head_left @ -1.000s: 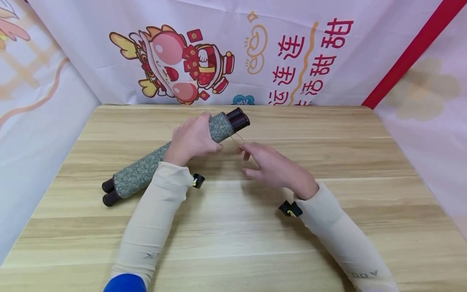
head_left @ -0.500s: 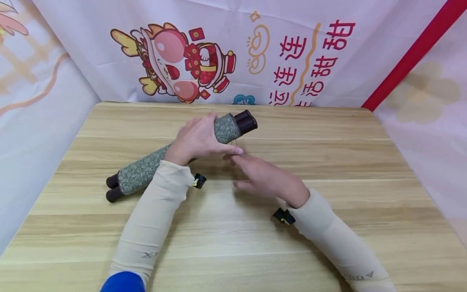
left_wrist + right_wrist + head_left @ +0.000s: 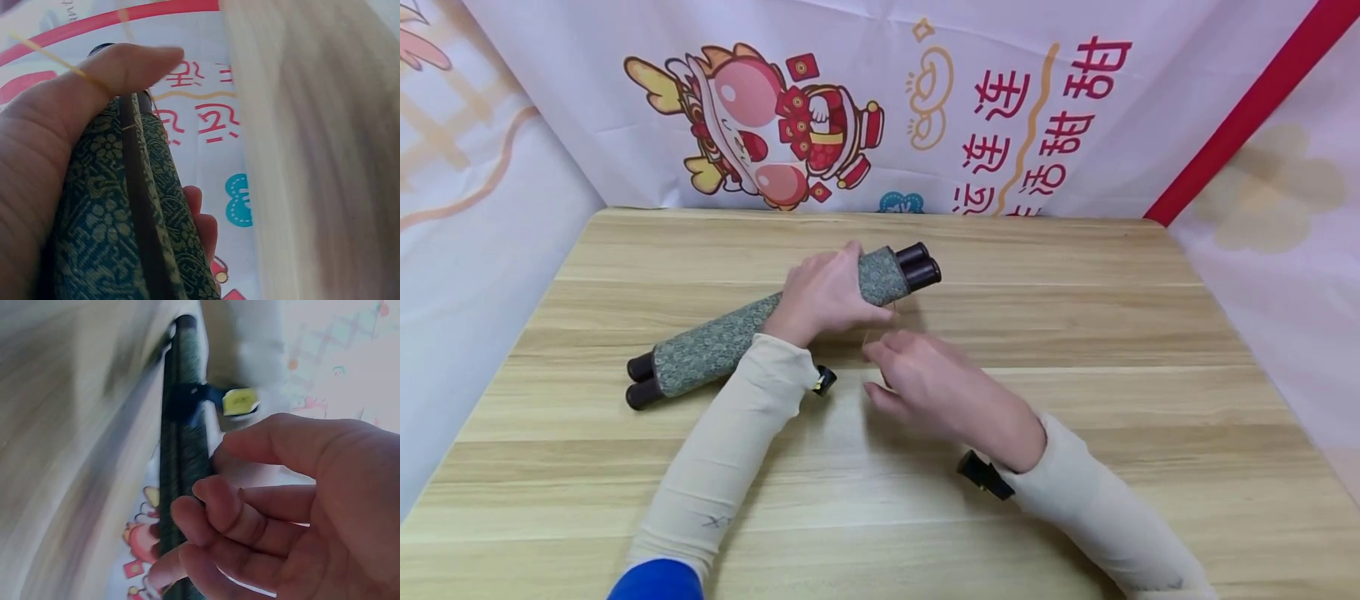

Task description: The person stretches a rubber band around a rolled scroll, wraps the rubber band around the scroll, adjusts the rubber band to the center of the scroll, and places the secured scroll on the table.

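Observation:
A rolled hanging scroll [image 3: 715,350] in green patterned brocade, with dark knobs at both ends, slants above the wooden table. My left hand [image 3: 823,296] grips it nearer its right end, the thumb lying along the near side. A thin yellow rubber band [image 3: 47,55] crosses the left thumb and stretches away from the scroll in the left wrist view. My right hand [image 3: 940,392] is just below and right of the left thumb, its curled fingers at the faint end of the band. In the right wrist view its thumb stands apart from the fingers; the band cannot be made out there.
The wooden tabletop [image 3: 1112,333] reaches to a printed cloth [image 3: 1037,50] hanging behind it. White cloth also hangs on both sides. Each wrist carries a small black camera mount, the right one [image 3: 987,475] low over the table.
The scroll and left hand have shifted right and slightly nearer. My right hand has moved down and left, away from the scroll, with the rubber band now over the left thumb.

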The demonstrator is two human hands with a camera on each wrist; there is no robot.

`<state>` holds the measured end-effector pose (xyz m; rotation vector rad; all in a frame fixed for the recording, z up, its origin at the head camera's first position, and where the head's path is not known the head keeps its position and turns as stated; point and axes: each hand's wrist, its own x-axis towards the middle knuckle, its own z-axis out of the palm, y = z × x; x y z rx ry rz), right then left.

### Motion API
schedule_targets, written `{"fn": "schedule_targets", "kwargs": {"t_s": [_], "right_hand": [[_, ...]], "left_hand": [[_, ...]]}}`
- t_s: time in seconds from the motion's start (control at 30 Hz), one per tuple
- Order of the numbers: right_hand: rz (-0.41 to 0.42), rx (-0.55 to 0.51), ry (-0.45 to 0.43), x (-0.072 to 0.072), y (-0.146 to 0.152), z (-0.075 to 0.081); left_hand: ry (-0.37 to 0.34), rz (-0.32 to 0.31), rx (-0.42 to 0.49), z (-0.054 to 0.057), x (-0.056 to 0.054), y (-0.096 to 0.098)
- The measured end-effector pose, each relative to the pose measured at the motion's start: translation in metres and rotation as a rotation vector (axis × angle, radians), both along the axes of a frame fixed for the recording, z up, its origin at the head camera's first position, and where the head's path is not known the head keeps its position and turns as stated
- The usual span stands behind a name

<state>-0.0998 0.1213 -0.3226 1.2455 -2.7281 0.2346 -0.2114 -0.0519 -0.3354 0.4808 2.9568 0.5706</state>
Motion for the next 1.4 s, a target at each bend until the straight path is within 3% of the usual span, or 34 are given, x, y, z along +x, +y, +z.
{"fn": "schedule_targets", "kwargs": {"t_s": [0.17, 0.37, 0.5, 0.63, 0.73, 0.8, 0.93, 1.13, 1.4], "right_hand": [[-0.045, 0.019, 0.082, 0.009, -0.002, 0.005], [-0.167, -0.017, 0.036, 0.001, 0.010, 0.011], [-0.381, -0.036, -0.041, -0.006, 0.020, 0.017], [-0.628, -0.047, 0.000, -0.016, 0.030, 0.019], [-0.733, -0.109, 0.041, -0.029, 0.038, 0.017], [-0.752, -0.158, 0.044, -0.038, 0.044, 0.015], [-0.717, -0.180, -0.001, -0.054, 0.055, 0.011], [-0.585, -0.164, -0.189, -0.076, 0.075, 0.009], [-0.140, -0.438, -0.455, -0.094, 0.096, -0.006]], "left_hand": [[0.019, -0.022, -0.015, -0.011, -0.002, 0.006], [0.104, -0.062, -0.002, -0.019, -0.003, 0.008], [0.154, -0.080, -0.005, -0.016, -0.003, 0.006], [0.181, -0.079, -0.003, -0.013, -0.001, 0.004], [0.188, -0.073, 0.017, -0.011, 0.001, 0.004], [0.184, -0.069, 0.040, -0.010, 0.003, 0.004], [0.149, -0.069, 0.074, -0.008, 0.007, 0.005], [0.079, -0.103, 0.101, -0.002, 0.012, 0.010], [0.030, -0.228, 0.173, 0.007, 0.024, 0.018]]}}
